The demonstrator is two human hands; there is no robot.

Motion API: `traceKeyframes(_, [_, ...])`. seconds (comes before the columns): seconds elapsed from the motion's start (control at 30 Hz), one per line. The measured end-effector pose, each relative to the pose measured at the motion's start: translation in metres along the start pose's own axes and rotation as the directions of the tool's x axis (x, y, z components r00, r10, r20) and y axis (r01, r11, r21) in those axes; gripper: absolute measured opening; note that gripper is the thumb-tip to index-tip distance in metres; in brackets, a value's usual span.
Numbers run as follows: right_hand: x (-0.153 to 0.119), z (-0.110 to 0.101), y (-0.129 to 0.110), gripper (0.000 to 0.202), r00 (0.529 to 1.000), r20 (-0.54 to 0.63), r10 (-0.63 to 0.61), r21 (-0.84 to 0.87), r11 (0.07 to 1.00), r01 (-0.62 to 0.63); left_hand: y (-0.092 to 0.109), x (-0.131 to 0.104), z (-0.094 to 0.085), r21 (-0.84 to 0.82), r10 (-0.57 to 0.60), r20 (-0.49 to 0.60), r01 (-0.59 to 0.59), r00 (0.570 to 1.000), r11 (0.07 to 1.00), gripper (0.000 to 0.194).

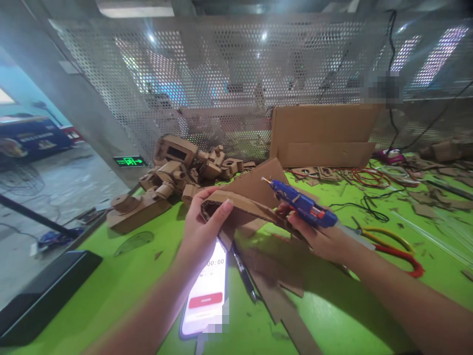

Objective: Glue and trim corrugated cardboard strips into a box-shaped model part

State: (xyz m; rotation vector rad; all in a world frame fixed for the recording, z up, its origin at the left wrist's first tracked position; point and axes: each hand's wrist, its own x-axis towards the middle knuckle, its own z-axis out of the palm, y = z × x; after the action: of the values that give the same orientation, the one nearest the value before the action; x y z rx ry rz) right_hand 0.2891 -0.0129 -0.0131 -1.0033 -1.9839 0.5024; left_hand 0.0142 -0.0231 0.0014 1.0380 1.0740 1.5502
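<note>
L hand (pixel 201 222) has the bent cardboard (pixel 246 203) pinched at the far end of the phone (pixel 204 315), R hand (pixel 320 239) is wrapped round the glue gun (pixel 303 202) beyond & R of the phone, w/ a pen (pixel 244 276) lying just R of the phone.

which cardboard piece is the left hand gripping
The bent cardboard piece with corrugated edge showing, pinched by the left hand; the cardboard panel stands by the perforated screen, flat scraps lie on the table.
</note>
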Motion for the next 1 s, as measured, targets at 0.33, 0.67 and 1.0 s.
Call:
traceKeyframes(0.33, [-0.003,-0.003,-0.005,0.024,1.000,0.018,-0.025,0.058,0.998,0.024,0.014,-0.001,0.003,-0.121,-0.102,0.018,0.103,0.995,0.987,0.065])
traceKeyframes(0.67, [0.002,-0.008,-0.003,0.029,0.999,0.035,0.015,-0.060,0.998,-0.013,0.002,0.007,0.005,0.218,-0.196,0.058,0.179,0.979,0.960,0.059])
traceKeyframes(1.0, [0.002,-0.009,-0.014,0.026,0.992,0.127,-0.001,-0.095,0.995,0.013,-0.002,0.005,-0.002,0.603,0.126,0.228,-0.242,0.965,0.760,0.030])
